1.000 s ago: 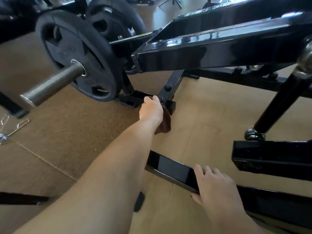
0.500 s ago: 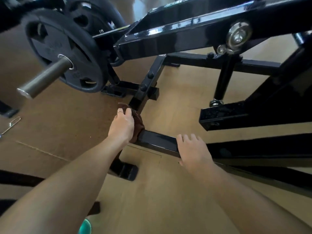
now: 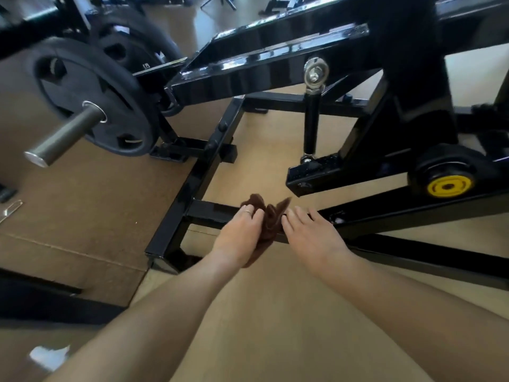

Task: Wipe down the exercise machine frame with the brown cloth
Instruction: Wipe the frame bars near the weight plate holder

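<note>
Brown cloth (image 3: 268, 216) lies bunched on the near frame (image 3: 209, 209) bar, pinched by the left hand (image 3: 239, 230); right hand (image 3: 308, 232) rests spread just beside it.

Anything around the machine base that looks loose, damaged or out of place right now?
Only one oddity: metal clips lie loose on the brown floor mat at far left. The black steel frame shows no damage.

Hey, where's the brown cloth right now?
In the head view, the brown cloth sits low and centre, bunched on the black floor-level crossbar of the machine frame, gripped by the left hand, with the right hand just beside it.
</note>
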Motion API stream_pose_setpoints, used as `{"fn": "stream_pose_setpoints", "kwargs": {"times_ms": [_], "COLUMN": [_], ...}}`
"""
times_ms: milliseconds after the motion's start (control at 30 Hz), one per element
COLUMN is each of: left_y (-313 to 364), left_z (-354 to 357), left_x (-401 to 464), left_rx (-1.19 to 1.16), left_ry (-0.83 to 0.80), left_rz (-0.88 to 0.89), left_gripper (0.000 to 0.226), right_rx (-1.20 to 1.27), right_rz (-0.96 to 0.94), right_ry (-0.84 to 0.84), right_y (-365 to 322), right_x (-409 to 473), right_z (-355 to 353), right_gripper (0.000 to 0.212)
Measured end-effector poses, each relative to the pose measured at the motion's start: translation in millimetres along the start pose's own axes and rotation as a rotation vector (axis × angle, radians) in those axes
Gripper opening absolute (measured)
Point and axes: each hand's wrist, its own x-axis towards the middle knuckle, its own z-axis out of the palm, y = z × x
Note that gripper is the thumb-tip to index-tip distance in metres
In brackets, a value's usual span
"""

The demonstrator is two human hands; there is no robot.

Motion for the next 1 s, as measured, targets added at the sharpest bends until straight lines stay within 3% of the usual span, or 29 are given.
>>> {"fn": "stream_pose_setpoints", "kwargs": {"times_ms": [100,167,300,367,567,733,833,933,1000], "left_y": [-7.5,-13.8,2.9,25.6,106.2,137.4,131.1,114.5,107.0], "left_z": [-18.3,-42.6,-104.9,-132.7,-166.3,-149.0,-129.5,-108.5,-104.4], "left_x": [3.6,9.8,27.7,36.1,48.4,64.2,63.5,55.9,56.2], "left_rx": [-0.074,-0.272,-0.666,-0.727,-0.826,-0.994,-0.905,-0.541,-0.461], "left_ry": [-0.072,-0.109,0.134,0.221,0.276,0.302,0.229,0.201,0.183], "left_rz": [-0.035,-0.116,-0.284,-0.256,-0.035,-0.073,-0.047,0.047,0.062], "left_gripper": [0.023,0.019,0.023,0.026,0.021,0.019,0.018,0.028,0.03], "right_rx": [-0.041,-0.047,0.011,0.037,0.241,0.534,0.613,0.471,0.374], "right_rz": [-0.046,-0.091,-0.107,-0.062,0.204,0.402,0.496,0.426,0.377], "right_ry": [0.034,0.092,0.211,0.263,0.396,0.557,0.467,0.359,0.291], "right_y": [22.0,34.8,58.8,72.3,103.9,102.9,111.6,116.7,117.7], "right_x": [-29.5,-46.7,-68.1,-71.9,-86.9,-107.8,-106.9,-102.9,-104.1], "right_z": [-17.9,-28.0,-50.1,-61.9,-98.7,-96.7,-95.3,-92.4,-87.0], "right_gripper": [0.079,0.074,0.058,0.053,0.051,0.047,0.049,0.048,0.046]}}
